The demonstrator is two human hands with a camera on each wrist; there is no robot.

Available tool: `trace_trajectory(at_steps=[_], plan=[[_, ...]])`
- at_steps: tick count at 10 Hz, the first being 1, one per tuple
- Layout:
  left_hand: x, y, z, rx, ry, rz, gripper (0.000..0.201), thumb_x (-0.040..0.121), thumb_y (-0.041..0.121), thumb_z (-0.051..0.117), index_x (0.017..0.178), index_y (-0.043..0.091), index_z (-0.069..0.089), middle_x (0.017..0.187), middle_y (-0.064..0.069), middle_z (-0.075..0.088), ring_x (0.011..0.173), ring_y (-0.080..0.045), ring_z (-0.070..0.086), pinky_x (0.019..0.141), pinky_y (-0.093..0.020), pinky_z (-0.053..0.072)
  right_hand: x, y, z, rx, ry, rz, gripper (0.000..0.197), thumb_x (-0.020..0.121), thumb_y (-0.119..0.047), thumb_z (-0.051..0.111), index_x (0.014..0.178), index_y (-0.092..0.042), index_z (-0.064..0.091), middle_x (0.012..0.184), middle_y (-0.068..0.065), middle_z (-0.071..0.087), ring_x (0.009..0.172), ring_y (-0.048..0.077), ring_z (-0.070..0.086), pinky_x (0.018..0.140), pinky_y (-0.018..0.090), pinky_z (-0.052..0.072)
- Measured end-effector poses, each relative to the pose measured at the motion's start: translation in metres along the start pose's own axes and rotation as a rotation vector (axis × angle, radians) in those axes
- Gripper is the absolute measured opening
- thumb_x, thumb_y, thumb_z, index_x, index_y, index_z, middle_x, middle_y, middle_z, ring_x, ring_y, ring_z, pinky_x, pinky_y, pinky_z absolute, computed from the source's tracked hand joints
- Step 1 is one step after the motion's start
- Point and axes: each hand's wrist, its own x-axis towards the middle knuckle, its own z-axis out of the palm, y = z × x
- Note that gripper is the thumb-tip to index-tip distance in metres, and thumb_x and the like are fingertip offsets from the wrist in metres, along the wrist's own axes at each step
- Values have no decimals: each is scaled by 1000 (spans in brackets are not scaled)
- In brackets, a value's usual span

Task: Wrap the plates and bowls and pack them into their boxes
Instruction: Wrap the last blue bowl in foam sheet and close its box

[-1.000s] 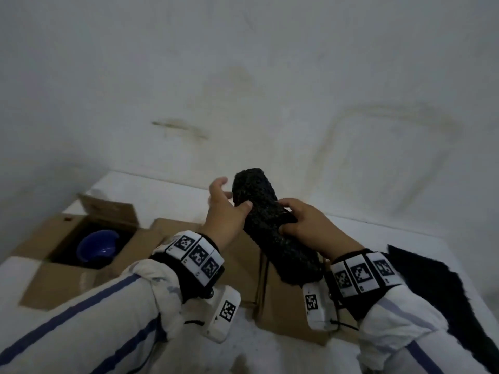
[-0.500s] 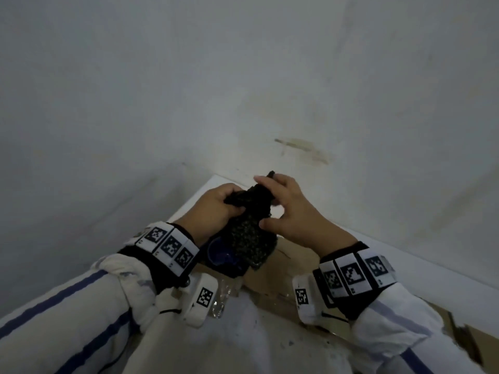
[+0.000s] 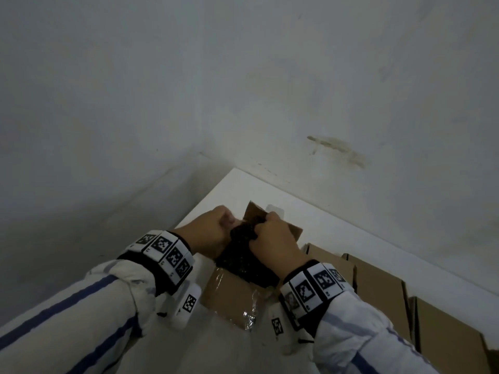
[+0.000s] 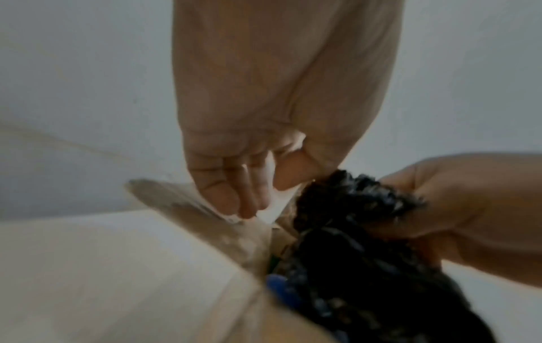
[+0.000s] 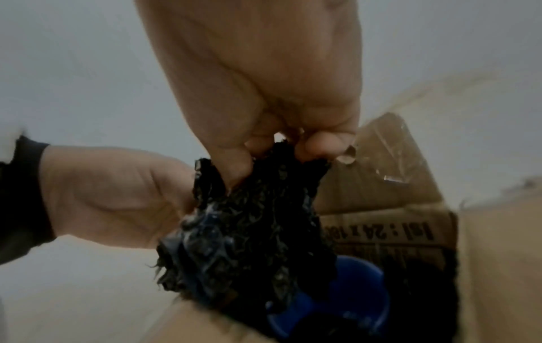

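Note:
A bundle of black wrap (image 3: 244,261) hangs bunched over an open cardboard box (image 3: 229,300) at the table's left corner. My left hand (image 3: 213,232) pinches its top edge from the left, and my right hand (image 3: 272,240) grips the same top from the right, fingers curled into the material (image 5: 264,185). In the right wrist view a blue bowl (image 5: 360,290) sits inside the box under the wrap, partly covered by it. The left wrist view shows a sliver of that blue bowl (image 4: 281,287) beside the black wrap (image 4: 346,232). The wrap hides whatever it encloses.
The box's rear flap (image 3: 290,229) stands up behind my hands. More closed cardboard boxes (image 3: 378,287) line the white table (image 3: 270,190) to the right. Grey walls meet in a corner close behind and to the left.
Both hands carried the black wrap left and down from chest height to the open box holding the blue bowl. The long roll is now bunched between my hands.

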Motion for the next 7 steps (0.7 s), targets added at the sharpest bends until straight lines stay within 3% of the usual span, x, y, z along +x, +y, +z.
trace_trajectory(at_steps=[1, 2, 3, 4, 5, 6, 7], plan=[[6, -12, -2, 370, -73, -57, 25, 92, 14, 47, 117, 15, 48, 118, -11, 57, 90, -20, 54, 69, -24, 46, 10, -9, 11, 197, -194, 109, 22, 90, -6, 47, 69, -9, 44, 73, 1, 43, 72, 18, 51, 55, 22, 40], [11, -16, -3, 313, -189, -122, 45, 85, 0, 55, 127, 14, 46, 112, -14, 63, 77, -17, 55, 61, -22, 44, 8, -21, 20, 454, -256, 197, 19, 90, -5, 50, 101, -15, 39, 86, 2, 44, 91, 28, 57, 57, 30, 52], [15, -18, -6, 287, -213, -167, 47, 83, 2, 58, 125, 18, 47, 111, -14, 66, 85, -22, 62, 65, -26, 48, 8, -20, 28, 197, -244, 103, 7, 91, -7, 47, 95, -10, 51, 82, 4, 52, 88, 28, 56, 74, 32, 49], [19, -17, -7, 360, -234, -149, 47, 85, 5, 57, 129, 18, 45, 110, -12, 68, 99, -26, 63, 71, -29, 47, 11, -20, 33, -8, -260, 13, 20, 91, -11, 48, 103, -6, 63, 103, 12, 64, 95, 29, 60, 73, 32, 48], [21, -14, -8, 416, -261, -157, 55, 82, 8, 63, 131, 18, 40, 113, -8, 66, 98, -22, 61, 75, -29, 47, 19, -23, 22, -137, -405, -32, 24, 93, -11, 46, 104, 0, 64, 93, 13, 65, 77, 24, 59, 58, 27, 41], [23, -12, -10, 444, -287, -140, 62, 79, 6, 70, 132, 14, 39, 98, 2, 62, 82, -15, 60, 73, -23, 49, 24, -22, 0, -114, -553, -63, 27, 91, -4, 48, 114, 3, 61, 95, 16, 65, 78, 24, 63, 60, 26, 51], [23, -10, -7, 391, -251, -162, 53, 83, -1, 64, 130, 12, 44, 89, 3, 57, 67, -8, 59, 60, -19, 53, 19, -27, -5, -49, -709, -3, 38, 90, -1, 46, 128, -2, 54, 108, 14, 56, 91, 25, 54, 67, 28, 49]])
